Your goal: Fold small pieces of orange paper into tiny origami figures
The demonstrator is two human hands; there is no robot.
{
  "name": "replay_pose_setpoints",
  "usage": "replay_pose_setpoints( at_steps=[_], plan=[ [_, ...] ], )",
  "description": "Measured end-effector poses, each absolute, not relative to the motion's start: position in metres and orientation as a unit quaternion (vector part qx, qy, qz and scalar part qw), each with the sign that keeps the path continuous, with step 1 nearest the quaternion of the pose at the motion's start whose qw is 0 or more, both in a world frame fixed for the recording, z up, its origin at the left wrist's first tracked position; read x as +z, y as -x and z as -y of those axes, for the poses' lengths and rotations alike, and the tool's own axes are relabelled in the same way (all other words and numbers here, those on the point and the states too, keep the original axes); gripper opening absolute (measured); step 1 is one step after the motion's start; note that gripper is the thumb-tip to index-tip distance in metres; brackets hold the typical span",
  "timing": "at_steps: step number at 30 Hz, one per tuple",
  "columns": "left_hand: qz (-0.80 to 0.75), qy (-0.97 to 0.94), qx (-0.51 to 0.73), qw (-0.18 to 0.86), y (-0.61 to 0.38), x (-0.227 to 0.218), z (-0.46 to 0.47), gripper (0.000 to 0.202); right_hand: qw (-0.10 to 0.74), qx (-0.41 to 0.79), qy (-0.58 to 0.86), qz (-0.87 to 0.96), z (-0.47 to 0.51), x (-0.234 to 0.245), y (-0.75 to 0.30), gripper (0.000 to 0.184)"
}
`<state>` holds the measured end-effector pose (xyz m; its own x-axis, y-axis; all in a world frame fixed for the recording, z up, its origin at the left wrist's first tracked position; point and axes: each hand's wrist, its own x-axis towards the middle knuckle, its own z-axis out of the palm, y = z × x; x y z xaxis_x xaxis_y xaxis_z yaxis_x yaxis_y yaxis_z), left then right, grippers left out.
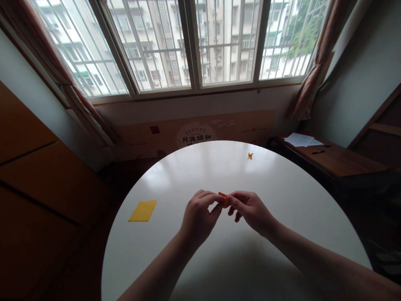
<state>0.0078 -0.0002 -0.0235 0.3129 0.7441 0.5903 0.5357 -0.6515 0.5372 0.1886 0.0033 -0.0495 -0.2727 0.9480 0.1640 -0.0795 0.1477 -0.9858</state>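
Both hands meet above the middle of a round white table (pixel 282 196). Between their fingertips is a small folded piece of orange paper (pixel 223 195). My left hand (pixel 199 215) pinches its left side with curled fingers. On the other side, my right hand (pixel 250 209) pinches it with thumb and forefinger. A flat yellow sheet of paper (pixel 143 210) lies on the table to the left of my hands. Near the far edge of the table stands a tiny folded orange paper figure (pixel 250 156).
A large barred window (pixel 194 42) with curtains at both sides fills the wall ahead. A printed cardboard panel (pixel 196 134) leans under it. A dark wooden side table (pixel 338 161) at the right carries white papers (pixel 302 140) and a pen. Wooden furniture lines the left.
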Motion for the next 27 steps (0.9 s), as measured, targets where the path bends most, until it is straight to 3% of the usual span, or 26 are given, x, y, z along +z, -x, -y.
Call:
replay_pose_setpoints(
  at_steps=[12,20,27],
  plan=[
    [-0.468,-0.777,0.402,0.125,-0.0134,-0.0202,0.0075,0.008,0.477,0.478,0.389,0.627,0.0000,-0.0536,-0.1873,0.032],
    [-0.457,-0.794,0.397,0.057,-0.0150,-0.0223,0.0096,0.011,0.482,0.468,0.389,0.630,0.0050,-0.0506,-0.1841,0.027],
    [-0.464,-0.781,0.411,0.081,-0.0126,-0.0253,0.0072,0.010,0.499,0.462,0.374,0.631,0.0064,-0.0493,-0.1818,0.024]
  ],
)
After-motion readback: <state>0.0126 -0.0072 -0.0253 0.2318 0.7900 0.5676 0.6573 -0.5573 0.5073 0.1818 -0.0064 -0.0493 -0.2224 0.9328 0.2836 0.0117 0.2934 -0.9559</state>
